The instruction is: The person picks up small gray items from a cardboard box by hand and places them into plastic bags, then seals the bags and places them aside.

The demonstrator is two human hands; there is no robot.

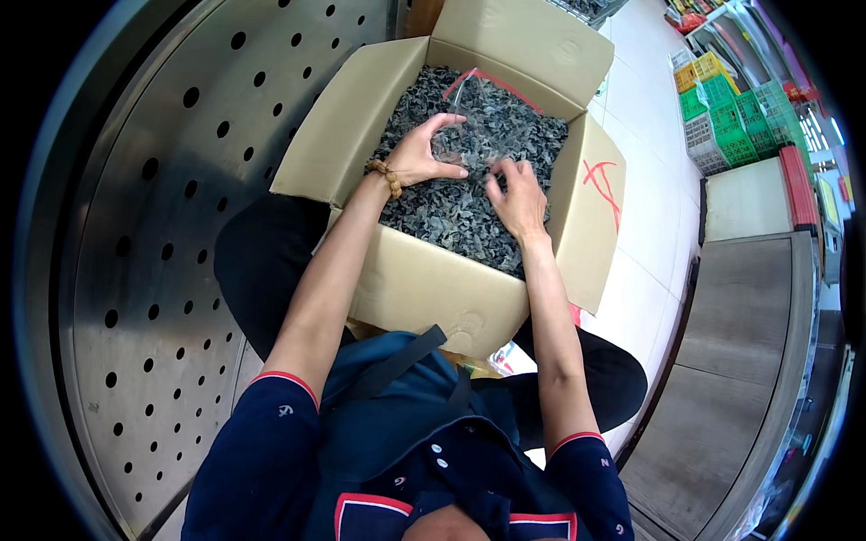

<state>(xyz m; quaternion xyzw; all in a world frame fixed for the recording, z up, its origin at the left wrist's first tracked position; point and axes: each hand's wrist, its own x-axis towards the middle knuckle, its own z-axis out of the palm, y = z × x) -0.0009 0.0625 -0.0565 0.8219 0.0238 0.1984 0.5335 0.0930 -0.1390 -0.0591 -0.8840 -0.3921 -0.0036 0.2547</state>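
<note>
A cardboard box (433, 277) stands between my knees, its flaps folded outward. It is filled with dark, crinkled dried pieces (440, 226) that look like dried wood ear fungus. Over them lies a clear plastic bag (467, 138) with a red strip along its far edge. My left hand (423, 154), with a beaded bracelet (387, 179) at the wrist, curves around the bag's left side, thumb and fingers against the film. Close to the bag's lower right, my right hand (519, 196) has curled fingers; blur hides whether they grip the film or some pieces.
A perforated metal panel (169, 223) rises close on the left. Pale floor tiles (643, 135) run along the right, beside a wood-look cabinet (734, 324). Stacked green plastic baskets (737, 118) stand at the upper right. Part of another crate (595, 10) shows beyond the box.
</note>
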